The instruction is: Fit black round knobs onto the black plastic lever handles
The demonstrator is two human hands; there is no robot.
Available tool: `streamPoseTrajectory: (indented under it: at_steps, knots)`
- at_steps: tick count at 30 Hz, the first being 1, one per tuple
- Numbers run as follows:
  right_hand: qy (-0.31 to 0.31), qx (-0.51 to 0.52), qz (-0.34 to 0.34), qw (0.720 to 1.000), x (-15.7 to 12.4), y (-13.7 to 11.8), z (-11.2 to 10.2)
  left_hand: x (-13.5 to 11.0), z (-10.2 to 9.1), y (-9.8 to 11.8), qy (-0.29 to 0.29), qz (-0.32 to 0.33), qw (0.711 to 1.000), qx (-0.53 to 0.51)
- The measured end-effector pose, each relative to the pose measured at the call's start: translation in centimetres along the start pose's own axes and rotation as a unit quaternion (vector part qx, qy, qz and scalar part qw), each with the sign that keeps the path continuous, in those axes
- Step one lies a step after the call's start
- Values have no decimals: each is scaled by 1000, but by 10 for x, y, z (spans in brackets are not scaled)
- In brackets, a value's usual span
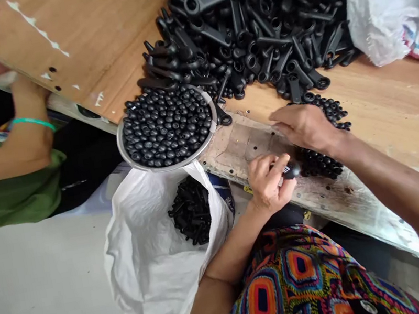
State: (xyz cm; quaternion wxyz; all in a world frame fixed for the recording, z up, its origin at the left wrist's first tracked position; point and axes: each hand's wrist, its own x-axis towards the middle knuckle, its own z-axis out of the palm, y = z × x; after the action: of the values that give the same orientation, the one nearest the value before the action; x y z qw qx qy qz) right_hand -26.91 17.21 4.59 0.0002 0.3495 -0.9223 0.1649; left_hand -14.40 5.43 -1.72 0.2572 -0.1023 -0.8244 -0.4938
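My left hand (269, 182) is closed around a black rounded plastic part (293, 169), whose dark end with small white marks sticks out past the thumb. Just above it, over the worn edge of the table, my right hand (305, 123) has its fingers curled together. Whatever they hold, if anything, is hidden. Small black beads (324, 164) lie in a loose pile beside and partly behind my right hand. A heap of black plastic crank-shaped levers (253, 28) covers the table beyond both hands.
A round bowl (121, 144) full of black beads stands at the table edge, left of my hands. Below it an open white sack (145, 252) holds black parts. A white printed bag (388, 6) lies far right. Another person's arm (30, 132) is at left, past a wooden board (86, 33).
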Motion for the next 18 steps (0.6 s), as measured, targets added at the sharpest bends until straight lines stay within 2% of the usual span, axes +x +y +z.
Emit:
streamPoseTrajectory:
  at_steps: [3, 6, 9, 12, 18]
  knots:
    - [-14, -67, -4, 998, 57, -9, 23, -1, 1, -14, -16, 59, 993, 101]
    - [-43, -126, 15, 991, 91, -9, 41, -3, 4, -16, -34, 72, 991, 104]
    - [-73, -144, -7, 987, 105, -10, 50, -2, 4, -16, -31, 60, 995, 76]
    - [-78, -157, -29, 984, 109, -18, 53, 1, 2, -16, -39, 51, 996, 60]
    - [-140, -259, -67, 953, 119, -32, 55, 4, -2, -21, -62, 35, 997, 39]
